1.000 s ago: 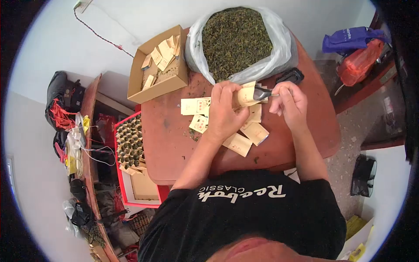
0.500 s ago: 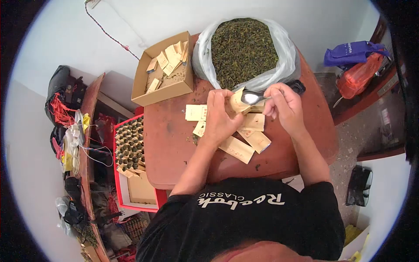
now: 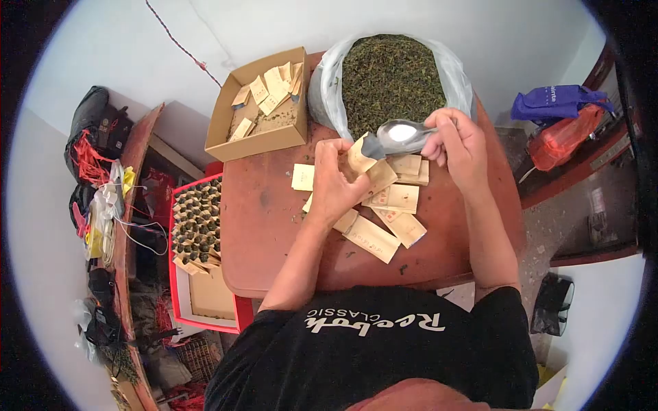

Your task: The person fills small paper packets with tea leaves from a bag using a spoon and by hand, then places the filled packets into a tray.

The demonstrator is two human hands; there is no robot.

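My left hand [image 3: 334,181] grips a small tan paper packet [image 3: 360,162], its dark grey lining showing at the open mouth. Between the fingers of my right hand [image 3: 458,142] is the handle of a shiny metal spoon [image 3: 406,135]. The spoon's bowl lies right beside the packet's mouth; I cannot tell whether they touch. No leaves show in the bowl. Flat paper packets [image 3: 372,238] lie scattered on the table below both hands. Just beyond them stands a clear plastic bag [image 3: 327,96] full of dark dried leaves [image 3: 392,82].
On the table's [image 3: 264,226] far left is a cardboard box [image 3: 264,142] with several loose packets. Beside the table's left edge, a red-rimmed box [image 3: 179,301] holds rows of upright, open-topped packets [image 3: 197,222]. Blue and red bags [image 3: 558,103] hang or lie at the right.
The spoon's bowl has shifted slightly away from the packet. The packet has turned, so its dark lined mouth now shows. The whole view has moved a little.
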